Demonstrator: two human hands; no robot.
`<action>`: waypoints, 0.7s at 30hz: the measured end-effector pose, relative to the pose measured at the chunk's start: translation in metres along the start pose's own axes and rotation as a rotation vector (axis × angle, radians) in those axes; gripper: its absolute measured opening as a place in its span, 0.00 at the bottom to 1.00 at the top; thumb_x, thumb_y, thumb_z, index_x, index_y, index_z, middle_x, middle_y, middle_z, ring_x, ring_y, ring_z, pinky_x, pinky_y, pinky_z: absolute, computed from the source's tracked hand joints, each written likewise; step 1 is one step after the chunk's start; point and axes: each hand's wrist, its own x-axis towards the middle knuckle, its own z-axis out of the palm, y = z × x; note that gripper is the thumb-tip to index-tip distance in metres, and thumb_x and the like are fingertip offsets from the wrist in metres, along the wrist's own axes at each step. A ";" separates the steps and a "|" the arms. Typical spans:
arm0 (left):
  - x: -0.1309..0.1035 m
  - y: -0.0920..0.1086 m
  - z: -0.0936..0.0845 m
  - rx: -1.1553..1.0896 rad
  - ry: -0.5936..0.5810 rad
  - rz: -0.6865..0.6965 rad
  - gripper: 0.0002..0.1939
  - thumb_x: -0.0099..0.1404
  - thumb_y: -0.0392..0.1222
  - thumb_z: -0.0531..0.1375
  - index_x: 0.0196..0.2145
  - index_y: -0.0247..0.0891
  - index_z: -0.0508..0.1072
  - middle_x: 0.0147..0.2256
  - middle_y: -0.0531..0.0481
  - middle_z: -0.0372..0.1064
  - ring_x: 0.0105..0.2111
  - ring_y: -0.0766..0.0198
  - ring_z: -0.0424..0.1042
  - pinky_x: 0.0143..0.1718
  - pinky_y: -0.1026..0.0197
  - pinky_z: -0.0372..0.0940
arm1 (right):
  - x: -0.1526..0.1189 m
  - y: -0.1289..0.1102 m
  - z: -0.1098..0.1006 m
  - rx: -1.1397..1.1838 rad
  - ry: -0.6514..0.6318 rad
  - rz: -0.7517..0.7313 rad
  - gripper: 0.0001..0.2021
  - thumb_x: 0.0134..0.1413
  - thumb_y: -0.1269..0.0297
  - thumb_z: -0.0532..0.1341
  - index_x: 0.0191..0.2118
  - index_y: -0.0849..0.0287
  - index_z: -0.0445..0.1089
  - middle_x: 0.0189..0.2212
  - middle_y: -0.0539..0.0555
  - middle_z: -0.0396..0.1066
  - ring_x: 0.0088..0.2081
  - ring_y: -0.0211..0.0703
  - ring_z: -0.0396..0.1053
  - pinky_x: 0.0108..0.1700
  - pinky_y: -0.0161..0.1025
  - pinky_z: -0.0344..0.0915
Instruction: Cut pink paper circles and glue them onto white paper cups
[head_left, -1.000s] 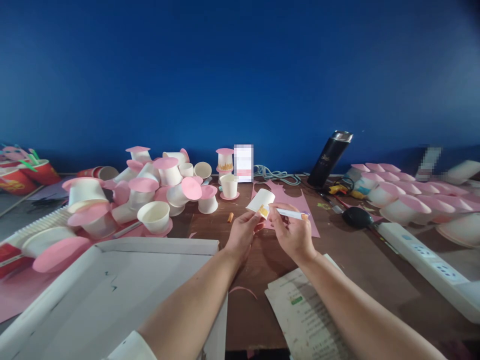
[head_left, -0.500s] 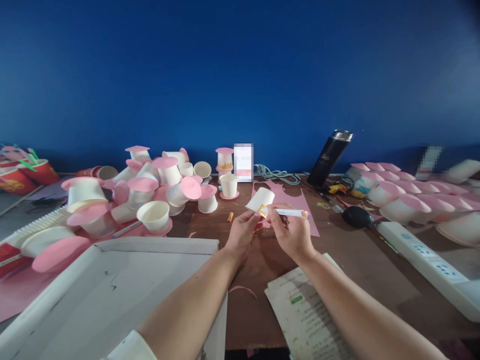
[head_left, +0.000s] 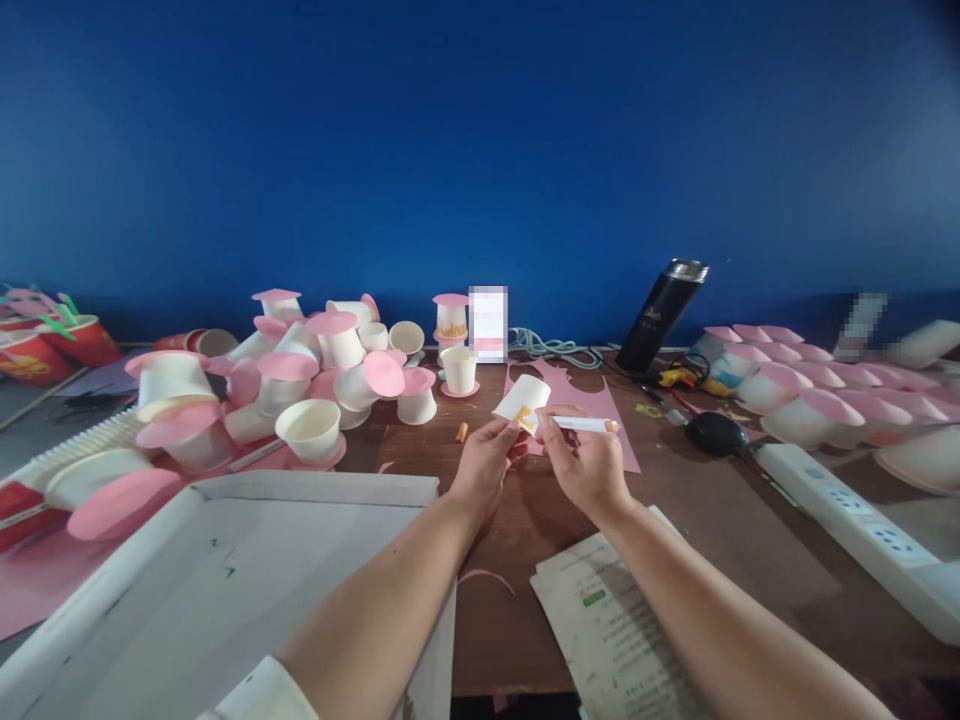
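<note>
My left hand (head_left: 484,465) grips a white paper cup (head_left: 520,397), which is tilted on its side and bears an orange-yellow patch of drawing near my fingers. My right hand (head_left: 589,465) is closed around a white marker (head_left: 585,424) with an orange end. The marker's writing end is at the cup, partly hidden by my fingers. An orange marker cap (head_left: 461,432) lies on the brown table to the left of my hands. Behind the cup is a sheet of pink paper (head_left: 611,410) with pieces cut out.
Many white cups with pink discs (head_left: 337,340) crowd the left; more (head_left: 810,400) stand in rows at right. A white box lid (head_left: 315,487) lies front left, papers (head_left: 600,610) under my right forearm. A black flask (head_left: 660,315) and power strip (head_left: 862,530) are right.
The orange-yellow patch on the cup looks slightly different, and my right hand with the marker has shifted a little. Both hands keep their hold.
</note>
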 end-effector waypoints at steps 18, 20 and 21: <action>0.001 0.003 0.001 -0.153 0.069 -0.067 0.09 0.50 0.41 0.68 0.27 0.33 0.74 0.29 0.48 0.71 0.30 0.69 0.68 0.36 0.65 0.63 | 0.001 -0.001 -0.001 -0.062 -0.008 0.011 0.14 0.60 0.56 0.54 0.38 0.59 0.74 0.29 0.55 0.76 0.31 0.44 0.74 0.33 0.36 0.68; 0.002 0.004 0.001 -0.196 0.110 -0.091 0.06 0.52 0.38 0.66 0.28 0.33 0.74 0.30 0.48 0.71 0.30 0.68 0.69 0.37 0.64 0.64 | 0.001 0.001 -0.001 -0.066 0.031 0.038 0.15 0.60 0.55 0.54 0.39 0.59 0.74 0.29 0.55 0.76 0.29 0.44 0.73 0.31 0.36 0.67; 0.002 0.005 0.002 -0.216 0.125 -0.103 0.05 0.54 0.37 0.65 0.28 0.32 0.74 0.29 0.48 0.71 0.30 0.68 0.70 0.37 0.63 0.65 | 0.002 0.002 -0.001 -0.066 0.040 0.046 0.16 0.60 0.55 0.54 0.39 0.60 0.74 0.29 0.56 0.76 0.29 0.43 0.73 0.30 0.35 0.67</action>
